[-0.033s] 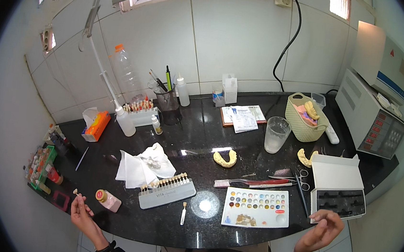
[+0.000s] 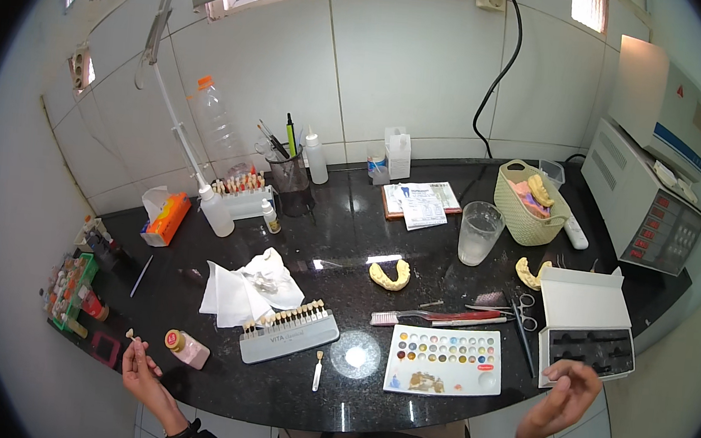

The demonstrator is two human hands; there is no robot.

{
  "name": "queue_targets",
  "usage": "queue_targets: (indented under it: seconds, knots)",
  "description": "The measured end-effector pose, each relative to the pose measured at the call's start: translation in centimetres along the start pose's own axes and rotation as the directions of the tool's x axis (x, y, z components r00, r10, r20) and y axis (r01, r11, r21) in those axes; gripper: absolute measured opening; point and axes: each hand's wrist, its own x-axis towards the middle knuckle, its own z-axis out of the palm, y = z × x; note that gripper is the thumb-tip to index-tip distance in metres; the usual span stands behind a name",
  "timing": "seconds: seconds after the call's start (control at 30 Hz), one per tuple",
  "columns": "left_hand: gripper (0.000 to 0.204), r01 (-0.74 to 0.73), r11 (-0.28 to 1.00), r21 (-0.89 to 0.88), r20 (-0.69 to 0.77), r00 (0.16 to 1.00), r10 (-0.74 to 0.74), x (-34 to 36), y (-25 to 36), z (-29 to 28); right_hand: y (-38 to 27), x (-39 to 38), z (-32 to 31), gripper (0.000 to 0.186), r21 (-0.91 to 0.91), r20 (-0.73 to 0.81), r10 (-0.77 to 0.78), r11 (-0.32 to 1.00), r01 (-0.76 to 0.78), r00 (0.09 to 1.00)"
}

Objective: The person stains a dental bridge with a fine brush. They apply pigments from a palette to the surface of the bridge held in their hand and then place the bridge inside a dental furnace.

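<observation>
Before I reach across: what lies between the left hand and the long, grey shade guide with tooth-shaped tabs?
In the head view, a pinkish bottle with a gold cap sits between the left hand and shade guide.

Near left, a cream tooth (image 2: pixel 131 334); right, a white box (image 2: pixel 586 303), black inside; white palette (image 2: pixel 455 376), rows of multicoloured dots.

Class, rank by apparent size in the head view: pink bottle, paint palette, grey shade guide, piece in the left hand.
1. Paint palette
2. Grey shade guide
3. Pink bottle
4. Piece in the left hand
</observation>
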Motion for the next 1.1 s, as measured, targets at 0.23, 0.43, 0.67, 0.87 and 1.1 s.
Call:
queue_targets:
  seconds: [0.23,0.43,0.67,0.87,1.1]
  knots:
    - [0.022,0.058,0.995,-0.086,0.054,0.997,-0.053,0.4,0.2,-0.5,-4.3,9.1,-1.0,0.015,-0.185,0.755,0.086,0.979,0.085,0.651]
    - [0.023,0.071,0.997,-0.007,0.025,0.997,-0.071,1.6,0.9,-3.1,1.2,12.0,3.1,0.012,-0.115,0.939,-0.009,0.933,0.34,0.343]
    - [0.024,-0.017,1.0,0.016,0.053,0.998,0.016,1.9,2.1,-5.3,3.1,10.5,8.9,0.011,-0.03,0.999,0.013,0.849,0.527,0.036]
    - [0.024,-0.033,0.997,0.065,0.02,0.999,0.032,1.3,2.6,-6.8,4.3,9.5,12.2,0.009,0.055,0.991,-0.12,0.746,0.664,0.052]
    - [0.024,0.007,0.994,0.105,-0.067,0.998,0.0,0.6,3.0,-8.7,2.2,10.4,13.1,0.008,0.142,0.951,-0.272,0.81,0.568,0.15]
